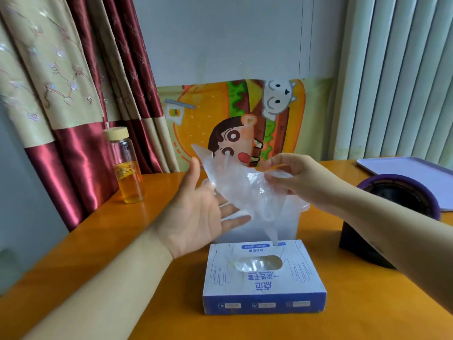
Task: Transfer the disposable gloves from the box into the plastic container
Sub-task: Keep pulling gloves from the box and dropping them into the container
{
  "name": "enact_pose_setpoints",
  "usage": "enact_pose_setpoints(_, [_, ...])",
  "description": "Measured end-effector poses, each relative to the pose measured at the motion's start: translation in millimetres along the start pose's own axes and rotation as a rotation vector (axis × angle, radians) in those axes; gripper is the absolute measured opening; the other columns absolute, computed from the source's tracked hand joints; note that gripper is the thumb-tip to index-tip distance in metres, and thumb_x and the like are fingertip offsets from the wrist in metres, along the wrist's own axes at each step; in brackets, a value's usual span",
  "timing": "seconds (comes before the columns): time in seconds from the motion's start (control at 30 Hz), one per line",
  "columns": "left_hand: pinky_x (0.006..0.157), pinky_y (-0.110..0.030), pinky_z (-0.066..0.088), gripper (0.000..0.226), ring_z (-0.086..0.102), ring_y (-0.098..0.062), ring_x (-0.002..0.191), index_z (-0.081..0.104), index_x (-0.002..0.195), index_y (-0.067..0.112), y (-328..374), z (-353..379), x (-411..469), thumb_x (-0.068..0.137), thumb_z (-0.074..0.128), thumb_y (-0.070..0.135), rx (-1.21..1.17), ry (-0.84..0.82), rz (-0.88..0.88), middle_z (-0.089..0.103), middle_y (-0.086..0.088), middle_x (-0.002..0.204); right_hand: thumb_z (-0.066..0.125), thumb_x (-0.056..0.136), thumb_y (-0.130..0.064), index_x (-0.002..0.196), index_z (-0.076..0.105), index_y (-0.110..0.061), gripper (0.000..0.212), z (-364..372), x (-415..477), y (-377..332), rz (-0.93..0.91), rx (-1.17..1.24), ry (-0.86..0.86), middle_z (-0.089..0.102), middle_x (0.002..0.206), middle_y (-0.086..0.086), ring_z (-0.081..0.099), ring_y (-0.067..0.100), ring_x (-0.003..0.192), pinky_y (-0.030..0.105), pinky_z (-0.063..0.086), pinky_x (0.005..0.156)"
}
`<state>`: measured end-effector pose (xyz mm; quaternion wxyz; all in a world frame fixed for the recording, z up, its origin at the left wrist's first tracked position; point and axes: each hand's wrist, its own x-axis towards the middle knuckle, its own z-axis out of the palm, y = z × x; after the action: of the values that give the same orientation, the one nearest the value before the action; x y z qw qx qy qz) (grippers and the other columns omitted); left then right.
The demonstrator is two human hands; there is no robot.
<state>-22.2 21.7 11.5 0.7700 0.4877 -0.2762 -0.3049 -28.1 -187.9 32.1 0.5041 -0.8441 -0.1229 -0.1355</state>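
View: head camera, looking down at both hands over the surface.
Glove (245, 190): one thin, clear glove, crumpled. It is up in the air between the two hands, above the box and in front of the plastic container.
Glove tip: a long thin end hangs down to the far edge of the box. I cannot tell if it touches the box.
Right hand (291, 175): fingers and thumb are curled together and pinch the top of the glove.
Left hand (196, 212): palm turned up, fingers straight and spread apart. It holds nothing. The fingers lie under the glove and seem to touch it.
Box (264, 283): blue and white, flat on the surface, close to the person. It has hand drawings on top.
Hole (257, 263): an oval hole in the box top. More clear gloves show inside it.
Plastic container (291, 224): milky and see-through, standing just behind the box. The glove and hands hide most of it, so I cannot tell what is in it.
Surface (367, 303): orange and shiny.
Bottle (126, 165): glass with a pale lid, on the left, holding yellow drink.
Cartoon cloth (232, 114): a burger picture against the wall, behind the hands.
Curtain (73, 94): red and tan, on the left.
Dark round thing (404, 200): black with a purple rim, on the right.
Tray (416, 173): pale purple, far right.
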Motion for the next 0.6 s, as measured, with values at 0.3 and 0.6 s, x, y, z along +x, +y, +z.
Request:
enact_pose_setpoints(0.3, [0.068,-0.025,0.057,0.02,0.069,-0.015,0.08,0.067,0.105,0.011,-9.8,16.1,35.0,0.096,0.051,0.019,0.023,0.456,0.082,0.072,-0.008,0.096,0.064,0.088,-0.02,0.117,0.058,-0.021,0.03,-2.5,-0.6,7.7,-0.028,-0.254,0.071,0.059,0.103,-0.014,0.059,0.001,0.094,0.01,0.047,0.073])
enact_pose_setpoints(0.6, [0.073,-0.029,0.055,0.021,0.068,-0.021,0.094,0.063,0.112,0.012,-8.6,10.2,42.7,0.098,0.05,0.022,-0.064,0.698,0.162,0.072,-0.01,0.106,0.064,0.058,-0.063,0.139,0.033,-0.031,0.092,-8.6,-26.6,-27.5,-0.237,-0.339,-0.017,0.053,0.115,-0.022,0.053,-0.006,0.105,0.003,0.042,0.083])
